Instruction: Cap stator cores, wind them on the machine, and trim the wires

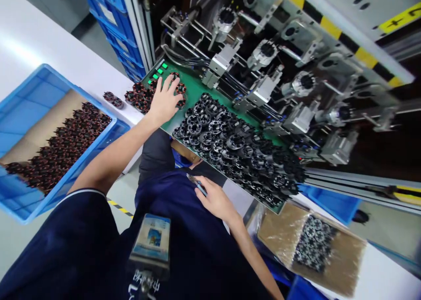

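My left hand reaches palm down over a cluster of copper-wound motor stators at the left end of the green work surface. Its fingers are spread and touch the parts near the top of the cluster. Low in front of my body, my right hand is closed around small pliers with a bluish handle, their metal tip pointing up and left. A large heap of black, wire-free stator cores covers the surface between the hands and the machine.
A winding machine with several metal fixtures stands behind the surface. At left, a blue bin holds rows of wound stators. Two loose stators lie beside it. On the right, a cardboard sheet carries more cores under plastic.
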`<state>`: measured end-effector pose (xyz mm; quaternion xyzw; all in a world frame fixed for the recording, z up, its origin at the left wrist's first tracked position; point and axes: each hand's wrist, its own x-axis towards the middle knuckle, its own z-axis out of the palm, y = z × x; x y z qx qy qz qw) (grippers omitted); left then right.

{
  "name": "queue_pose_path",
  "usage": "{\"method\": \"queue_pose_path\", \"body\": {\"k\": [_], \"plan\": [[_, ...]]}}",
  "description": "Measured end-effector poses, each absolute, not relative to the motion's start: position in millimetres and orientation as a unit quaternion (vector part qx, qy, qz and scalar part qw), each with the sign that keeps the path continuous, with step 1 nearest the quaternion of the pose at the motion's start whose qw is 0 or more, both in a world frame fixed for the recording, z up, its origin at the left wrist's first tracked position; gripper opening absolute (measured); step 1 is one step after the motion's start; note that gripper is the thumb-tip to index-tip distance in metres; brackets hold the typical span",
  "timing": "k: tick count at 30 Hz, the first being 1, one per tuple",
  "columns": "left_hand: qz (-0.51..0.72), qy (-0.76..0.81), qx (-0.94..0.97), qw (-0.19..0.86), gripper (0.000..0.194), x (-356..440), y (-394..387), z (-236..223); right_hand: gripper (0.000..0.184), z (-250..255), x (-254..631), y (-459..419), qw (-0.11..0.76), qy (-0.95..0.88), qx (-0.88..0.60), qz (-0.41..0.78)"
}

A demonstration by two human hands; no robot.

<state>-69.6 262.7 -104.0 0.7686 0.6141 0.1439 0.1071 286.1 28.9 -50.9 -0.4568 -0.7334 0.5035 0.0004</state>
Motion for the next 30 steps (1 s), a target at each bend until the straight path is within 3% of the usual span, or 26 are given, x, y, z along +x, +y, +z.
{"method": "queue_pose_path", "body": {"k": [3, 6, 12, 17, 22, 26, 30], "plan": [[0.139, 0.612, 0.763, 0.154, 0.078, -67, 285, -120, 0.035, -51, 300, 15, 0.056, -0.700, -0.483, 0.523], [0.161, 0.624, 0.751, 0.146, 0.075, -67, 273, -111, 0.031, -51, 302, 5, 0.128, -0.662, -0.495, 0.548], [0.318, 0.551, 0.758, 0.142, 0.052, -34, 164, -12, 0.039, -38, 275, 19, 0.296, -0.561, -0.540, 0.553], [0.345, 0.545, 0.747, 0.158, 0.030, 1, 90, 53, 0.042, 1, 241, 59, 0.493, -0.519, -0.495, 0.493], [0.449, 0.478, 0.723, 0.214, 0.026, 6, 69, 49, 0.042, 34, 222, 74, 0.488, -0.532, -0.446, 0.529], [0.405, 0.491, 0.712, 0.296, 0.035, -1, 63, 38, 0.029, 33, 218, 68, 0.525, -0.496, -0.417, 0.552], [0.353, 0.509, 0.733, 0.282, 0.032, -3, 62, 34, 0.038, 24, 220, 64, 0.514, -0.449, -0.430, 0.591]]}}
